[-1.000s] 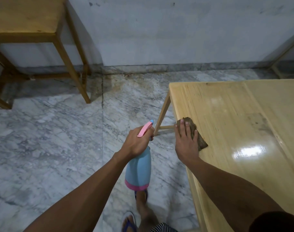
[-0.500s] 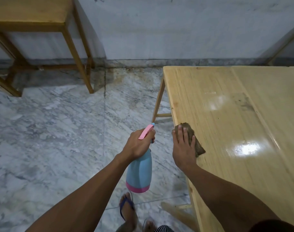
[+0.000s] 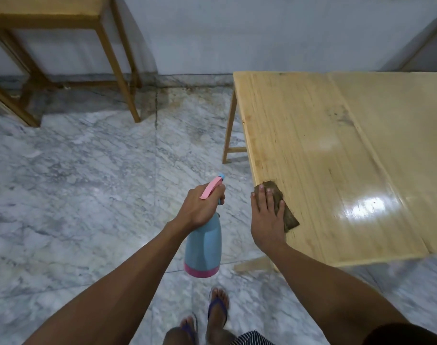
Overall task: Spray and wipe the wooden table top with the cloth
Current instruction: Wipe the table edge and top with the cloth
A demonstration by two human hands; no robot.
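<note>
Pressing cloth (image 3: 279,202) flat at table (image 3: 337,150) left edge, right hand (image 3: 267,220) fingers straight, slightly spread. Left hand (image 3: 200,207) curled round bottle (image 3: 203,247) neck, off table over floor. Risk: cloth slipping off edge if stroke drifts left; dark smudge far side possibly missed.

I see a pale yellow wooden bench (image 3: 312,135) with straight grain lines and a dark smudge (a white glare patch sits nearer me). The cloth (image 3: 282,205) is brown. The spray bottle (image 3: 203,247) is light blue with a pink base band and pink trigger. The floor (image 3: 75,195) is grey-white veined marble, the wall (image 3: 237,33) plain grey, my sandals (image 3: 218,307) blue.
</note>
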